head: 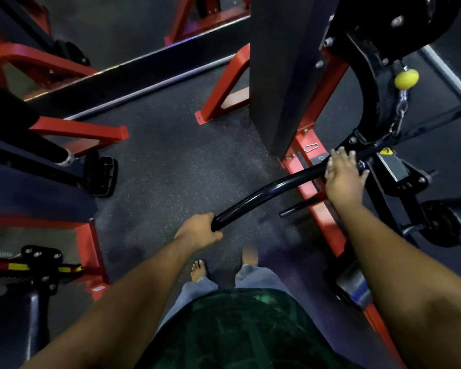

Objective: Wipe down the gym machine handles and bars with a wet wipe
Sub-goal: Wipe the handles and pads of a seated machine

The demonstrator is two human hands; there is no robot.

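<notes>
Steadying curved black pulldown bar (264, 193) by its near end with gripping left hand (197, 233); pressing flat, spread right hand (345, 173) mid-bar, wet wipe (331, 163) barely visible beneath. Needing firm, overlapping strokes.

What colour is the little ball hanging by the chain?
Yellow: the ball shows clearly in the head view, upper right.

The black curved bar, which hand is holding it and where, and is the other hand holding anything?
Left hand grips the black curved bar at its near end. Right hand lies over it farther up; a wipe cannot be made out.
</notes>
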